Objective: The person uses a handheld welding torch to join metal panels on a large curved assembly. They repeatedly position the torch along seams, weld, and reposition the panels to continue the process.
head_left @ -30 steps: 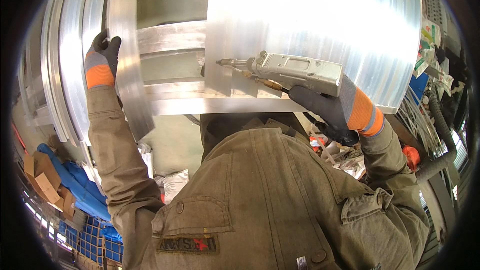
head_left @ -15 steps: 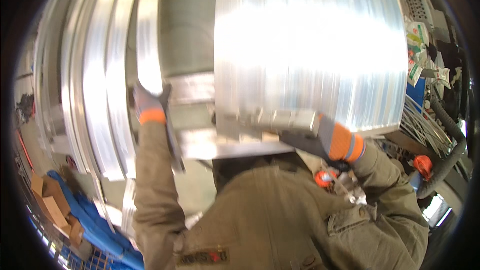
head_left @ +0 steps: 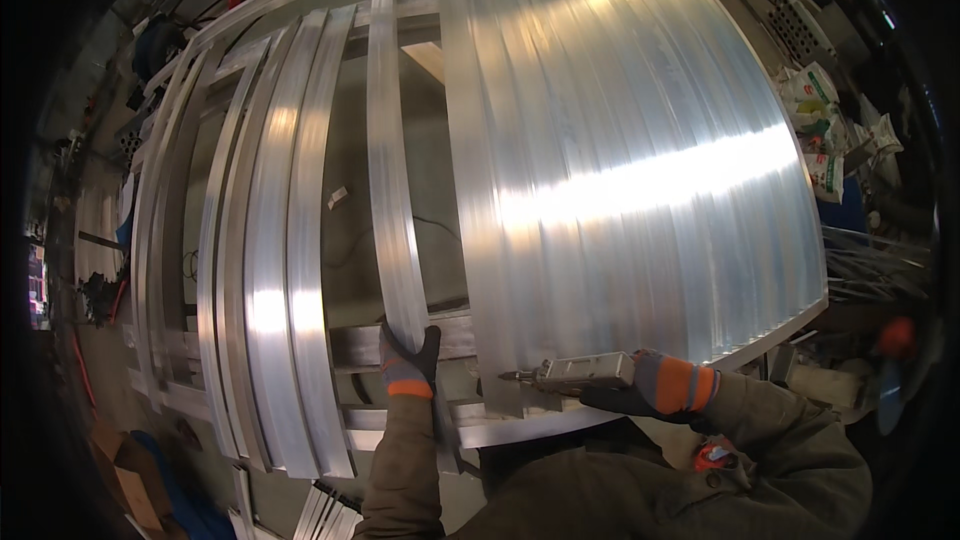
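Note:
My left hand (head_left: 408,365), in a grey glove with an orange cuff, is closed around the near end of a long aluminium slat (head_left: 390,170). The slat spans the frame lengthwise, with a narrow gap between it and a panel of tightly laid aluminium slats (head_left: 610,230) on the right. In my gloved right hand (head_left: 645,387) is a silvery, block-shaped hand tool (head_left: 587,370) with a thin pointed nose. Its nose points left, over the panel's near left corner; whether it touches the metal I cannot tell.
Several loose slats (head_left: 270,280) lie across the frame's left part. Cross rails (head_left: 362,348) run beneath, near me. At the right are plastic packets (head_left: 823,175) and thin rods (head_left: 870,265); a cardboard box (head_left: 135,485) and blue sheeting (head_left: 190,490) lie at lower left.
The view has shifted, showing more of the frame's far side. My left hand and its slat have moved right, closer to the panel. The tool remains in my right hand near the panel's corner.

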